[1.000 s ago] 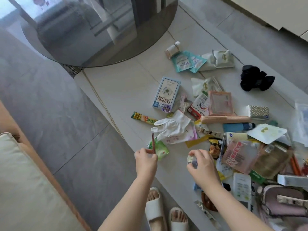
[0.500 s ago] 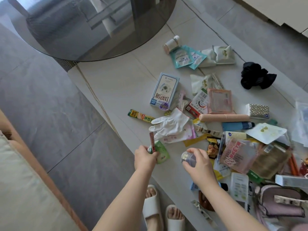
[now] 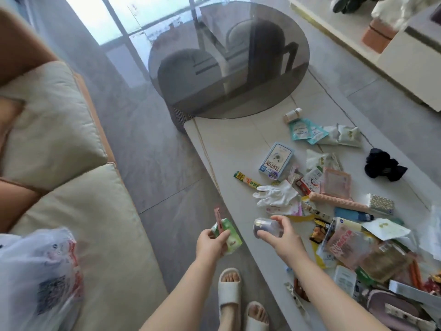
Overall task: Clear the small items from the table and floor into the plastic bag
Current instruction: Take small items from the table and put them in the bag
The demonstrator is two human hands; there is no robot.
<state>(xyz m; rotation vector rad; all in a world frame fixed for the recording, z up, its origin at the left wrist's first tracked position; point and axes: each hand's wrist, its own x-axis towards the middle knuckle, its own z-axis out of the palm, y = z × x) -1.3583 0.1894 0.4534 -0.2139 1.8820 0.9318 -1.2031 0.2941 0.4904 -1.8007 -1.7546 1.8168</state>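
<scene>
Two hands are loaded and held off the table edge, over the floor gap beside the sofa. The left hand [image 3: 211, 242] pinches a green sachet [image 3: 228, 235] together with a thin pink stick [image 3: 218, 219] that stands up above its fingers. The right hand [image 3: 282, 237] curls its thumb and fingers round a small clear capsule [image 3: 266, 228] with something dark inside; what it contains cannot be made out. The plastic bag [image 3: 39, 278] lies well to the left of the left hand, on the sofa cushion [image 3: 95, 223], its mouth not clearly visible. Judged step: carrying picked items across to the bag, drop not yet made. The next move calls for swinging both hands leftward over the bag's opening, which may need one hand to spread it first. To the right of the right hand, the table [image 3: 233, 144] bears many items yet to be cleared, among them a white glove [image 3: 276, 195] and a blue box [image 3: 276, 160].
</scene>
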